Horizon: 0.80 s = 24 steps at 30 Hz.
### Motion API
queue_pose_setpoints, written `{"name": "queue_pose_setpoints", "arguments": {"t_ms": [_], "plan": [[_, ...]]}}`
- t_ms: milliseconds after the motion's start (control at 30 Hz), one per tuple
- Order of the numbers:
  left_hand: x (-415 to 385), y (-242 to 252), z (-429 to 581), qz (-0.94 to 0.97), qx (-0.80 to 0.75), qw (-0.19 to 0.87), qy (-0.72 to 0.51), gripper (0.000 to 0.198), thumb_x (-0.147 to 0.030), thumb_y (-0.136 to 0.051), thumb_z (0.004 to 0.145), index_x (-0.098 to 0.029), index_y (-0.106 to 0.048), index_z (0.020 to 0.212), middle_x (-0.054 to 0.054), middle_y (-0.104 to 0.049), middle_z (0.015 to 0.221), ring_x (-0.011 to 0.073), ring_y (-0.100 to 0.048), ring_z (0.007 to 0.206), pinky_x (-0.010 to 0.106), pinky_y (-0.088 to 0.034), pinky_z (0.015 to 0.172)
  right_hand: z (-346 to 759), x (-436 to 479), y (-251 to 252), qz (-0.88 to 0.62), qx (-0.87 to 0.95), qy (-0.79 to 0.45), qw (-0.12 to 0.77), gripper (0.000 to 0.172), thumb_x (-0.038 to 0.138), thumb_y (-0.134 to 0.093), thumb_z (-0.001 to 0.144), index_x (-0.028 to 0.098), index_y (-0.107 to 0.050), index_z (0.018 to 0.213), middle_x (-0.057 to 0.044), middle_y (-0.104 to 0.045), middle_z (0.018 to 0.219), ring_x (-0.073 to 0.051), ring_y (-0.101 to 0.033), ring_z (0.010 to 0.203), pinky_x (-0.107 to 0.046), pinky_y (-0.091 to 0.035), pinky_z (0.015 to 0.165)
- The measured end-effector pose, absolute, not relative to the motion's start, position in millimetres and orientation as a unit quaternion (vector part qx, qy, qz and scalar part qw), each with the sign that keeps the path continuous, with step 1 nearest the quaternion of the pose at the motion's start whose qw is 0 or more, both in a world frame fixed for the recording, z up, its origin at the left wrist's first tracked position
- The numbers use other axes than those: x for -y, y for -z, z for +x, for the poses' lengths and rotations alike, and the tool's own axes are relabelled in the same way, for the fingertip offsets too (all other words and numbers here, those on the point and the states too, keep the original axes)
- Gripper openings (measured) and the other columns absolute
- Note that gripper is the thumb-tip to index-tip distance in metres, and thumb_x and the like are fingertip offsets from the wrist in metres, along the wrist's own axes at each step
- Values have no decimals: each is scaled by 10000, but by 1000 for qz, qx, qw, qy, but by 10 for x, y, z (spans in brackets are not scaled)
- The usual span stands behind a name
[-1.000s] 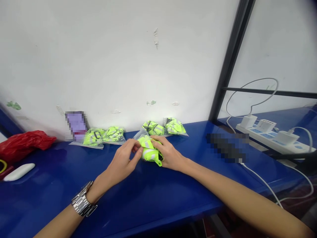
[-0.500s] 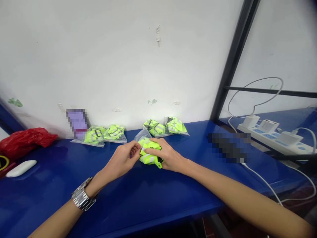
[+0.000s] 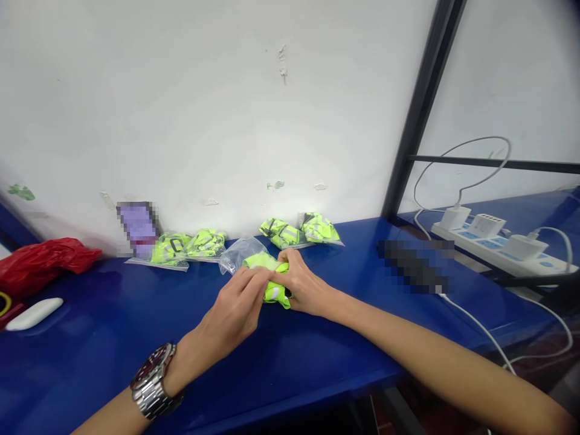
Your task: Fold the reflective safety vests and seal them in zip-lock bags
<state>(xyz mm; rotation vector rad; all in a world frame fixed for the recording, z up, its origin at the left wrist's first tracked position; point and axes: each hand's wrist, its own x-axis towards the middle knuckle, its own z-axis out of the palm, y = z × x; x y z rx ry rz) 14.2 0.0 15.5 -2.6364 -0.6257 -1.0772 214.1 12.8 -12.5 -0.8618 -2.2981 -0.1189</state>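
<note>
A bundled neon-yellow reflective vest (image 3: 275,293) with silver strips is between my hands, above the blue table. Its far side lies in or against a clear plastic bag (image 3: 242,251), which spreads out behind it to the left. My right hand (image 3: 307,284) is closed round the right side of the bundle, thumb on top. My left hand (image 3: 240,302), with a metal watch (image 3: 154,380) on the wrist, has its fingers bent together on the left of the vest, close to the right thumb. Those fingertips are partly hidden, so whether they also pinch the bag's edge does not show.
Bagged yellow bundles (image 3: 206,243) lie along the wall, two on each side of the loose bag. A phone (image 3: 138,228) leans at the left. Red plastic (image 3: 49,263) and a white case (image 3: 35,314) are far left. A power strip (image 3: 493,241) with cables stands right.
My left hand has moved right and over the vest, its fingers now near the right thumb. More of the clear bag shows, spread to the left behind the bundle.
</note>
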Motion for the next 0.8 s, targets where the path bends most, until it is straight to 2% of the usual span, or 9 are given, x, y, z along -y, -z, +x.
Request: {"name": "queue_pose_setpoints", "arguments": {"t_ms": [100, 167, 233, 267, 333, 467, 600, 667, 800], "plan": [[-32, -213, 81, -896, 196, 129, 376, 402, -81, -472, 907, -142, -420, 1302, 129, -598, 1134, 208, -569, 1074, 343, -484, 934, 2159, -167, 103, -350, 840, -72, 409, 485, 159, -675, 745, 174, -571, 1218, -106, -479, 1032, -228, -502, 964, -393, -503, 841], [-65, -240, 44, -901, 206, 184, 335, 528, -177, -552, 874, -112, -372, 1366, 191, -529, 1291, 296, -492, 1218, 454, -433, 1019, 2162, -175, 77, -369, 777, -204, 467, 392, 320, -693, 783, 157, -612, 1130, -86, -571, 957, -208, -571, 865, -367, -534, 774], [-105, -247, 23, -901, 228, 244, 276, 694, -284, -624, 820, -77, -327, 1413, 238, -426, 1412, 383, -394, 1311, 545, -361, 1070, 2141, -157, 53, -368, 706, -363, 485, 385, 436, -670, 799, 155, -629, 1059, -61, -630, 868, -193, -618, 747, -340, -563, 645], [-126, -245, 19, -899, 238, 267, 252, 753, -312, -644, 796, -63, -312, 1424, 249, -401, 1434, 403, -377, 1324, 561, -343, 1081, 2123, -138, 44, -363, 672, -432, 480, 404, 468, -665, 796, 157, -629, 1052, -52, -645, 836, -188, -630, 690, -321, -565, 568], [-166, -233, 19, -895, 247, 295, 226, 785, -296, -660, 765, -41, -312, 1421, 254, -446, 1399, 402, -425, 1291, 555, -353, 1078, 2075, -89, 35, -360, 616, -520, 469, 439, 505, -680, 771, 157, -634, 1035, -37, -656, 771, -175, -629, 586, -275, -533, 428], [-206, -213, 20, -888, 233, 306, 252, 670, -250, -640, 756, -18, -401, 1337, 229, -594, 1207, 359, -565, 1113, 502, -464, 977, 1979, 4, 52, -372, 580, -535, 488, 408, 528, -678, 765, 144, -646, 900, 1, -613, 603, -114, -543, 415, -181, -397, 294], [-178, -185, 13, -896, 206, 283, 272, 614, -248, -629, 764, 2, -427, 1287, 238, -608, 1157, 345, -584, 1056, 457, -519, 892, 1922, 45, 110, -396, 569, -539, 478, 423, 551, -683, 750, 148, -634, 868, 24, -580, 549, -91, -484, 370, -175, -350, 289], [-160, -153, 17, -899, 190, 283, 274, 621, -251, -628, 770, 8, -416, 1293, 244, -607, 1148, 353, -580, 1053, 466, -517, 889, 1905, 40, 152, -407, 573, -517, 489, 413, 531, -701, 738, 144, -645, 872, 17, -603, 589, -90, -498, 416, -185, -392, 344], [-152, -84, 52, -902, 185, 282, 269, 675, -259, -624, 783, 13, -365, 1343, 260, -593, 1174, 370, -568, 1063, 491, -502, 892, 1881, -5, 237, -399, 591, -453, 535, 334, 450, -713, 745, 137, -688, 858, -25, -690, 773, -132, -594, 633, -234, -495, 581]]}}
